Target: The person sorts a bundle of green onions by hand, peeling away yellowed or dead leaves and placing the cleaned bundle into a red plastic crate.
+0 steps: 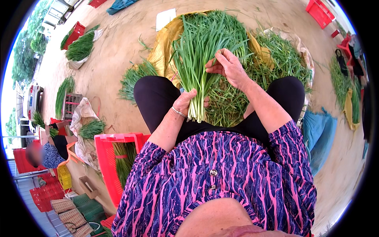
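Observation:
My left hand (186, 102) is closed around the pale lower stems of a bunch of garlic chives (197, 65), whose green leaves fan out away from me. At the right side of those leaves is my right hand (226, 66), its thumb and forefinger brought together near a leaf; whether they pinch one is unclear. Beyond the bunch lies a large heap of chives (228, 26) on a yellow woven sack (165, 40). Loose, tangled leaves (228, 103) cover the ground between my knees.
A red plastic crate (102, 166) with banded chives stands at my left. More leaves lie on a pale sack (302, 49) at the right, near a blue sack (321, 136). Another person (54, 151) sits at far left. Crates and chive piles are scattered over the floor.

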Available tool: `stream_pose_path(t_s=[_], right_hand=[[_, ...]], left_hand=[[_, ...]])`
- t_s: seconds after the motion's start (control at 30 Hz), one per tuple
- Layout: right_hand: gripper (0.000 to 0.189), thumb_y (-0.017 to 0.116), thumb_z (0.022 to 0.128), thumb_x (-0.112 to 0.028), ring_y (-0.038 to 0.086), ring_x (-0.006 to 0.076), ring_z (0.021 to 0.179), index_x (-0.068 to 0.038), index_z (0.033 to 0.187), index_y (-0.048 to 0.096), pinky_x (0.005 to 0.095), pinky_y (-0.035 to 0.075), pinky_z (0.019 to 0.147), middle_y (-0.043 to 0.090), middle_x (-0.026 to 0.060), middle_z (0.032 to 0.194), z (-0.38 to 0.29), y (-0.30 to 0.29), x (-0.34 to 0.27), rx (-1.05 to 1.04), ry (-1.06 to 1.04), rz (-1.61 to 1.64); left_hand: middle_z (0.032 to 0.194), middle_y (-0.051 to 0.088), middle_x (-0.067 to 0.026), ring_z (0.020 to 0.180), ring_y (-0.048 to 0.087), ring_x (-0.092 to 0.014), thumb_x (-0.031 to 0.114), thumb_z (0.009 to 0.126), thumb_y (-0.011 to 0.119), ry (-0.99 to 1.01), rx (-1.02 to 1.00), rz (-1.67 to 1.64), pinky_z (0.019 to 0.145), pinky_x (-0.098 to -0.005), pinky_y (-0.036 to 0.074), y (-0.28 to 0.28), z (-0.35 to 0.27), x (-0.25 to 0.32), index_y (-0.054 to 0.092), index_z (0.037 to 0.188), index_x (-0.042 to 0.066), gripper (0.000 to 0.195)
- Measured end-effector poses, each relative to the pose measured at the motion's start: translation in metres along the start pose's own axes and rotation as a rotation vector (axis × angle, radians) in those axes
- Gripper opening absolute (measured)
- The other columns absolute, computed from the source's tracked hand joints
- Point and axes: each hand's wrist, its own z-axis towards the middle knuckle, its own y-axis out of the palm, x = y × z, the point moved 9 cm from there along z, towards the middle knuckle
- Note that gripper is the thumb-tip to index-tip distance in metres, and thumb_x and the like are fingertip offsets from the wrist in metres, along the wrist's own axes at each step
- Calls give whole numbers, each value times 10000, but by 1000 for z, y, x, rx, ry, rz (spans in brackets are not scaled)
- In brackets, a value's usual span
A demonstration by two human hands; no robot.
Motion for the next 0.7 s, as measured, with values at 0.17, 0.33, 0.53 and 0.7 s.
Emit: stream_pose_path(t_s=[0.17, 0.33, 0.53, 0.7], right_hand=[[166, 432, 1035, -243, 680, 251, 903, -78, 1030, 446, 354, 555, 843, 659, 149, 970, -3, 5, 4, 12, -33, 26], [145, 465, 1023, -214, 687, 217, 806, -70, 1031, 462, 333, 576, 768, 662, 113, 893, -10, 3, 2, 27, -50, -23], [76, 586, 946, -152, 435, 50, 450, -86, 941, 550, 229, 346, 387, 531, -25, 583, -7, -59, -32, 385, -171, -518], [268, 561, 819, -39, 585, 172, 823, -40, 1083, 512, 321, 477, 744, 584, 126, 1058, -12, -97, -89, 671, -465, -956]], left_hand=[[898, 628, -146, 805, 657, -261, 150, 768, 792, 13, 78, 159, 694, -444, 600, -13, -2, -3, 515, 1216, -12, 551], [774, 627, -149, 617, 657, -257, -47, 763, 710, 42, 287, 295, 571, -404, 602, -2, -6, 4, 537, 1113, -19, 391], [769, 617, -120, 641, 649, -236, -70, 770, 670, 83, 261, 347, 543, -373, 588, -5, -2, 7, 544, 1093, -18, 351], [805, 619, -96, 650, 646, -208, -76, 751, 689, 97, 281, 476, 536, -351, 585, -7, 0, 11, 558, 1091, -6, 371]])
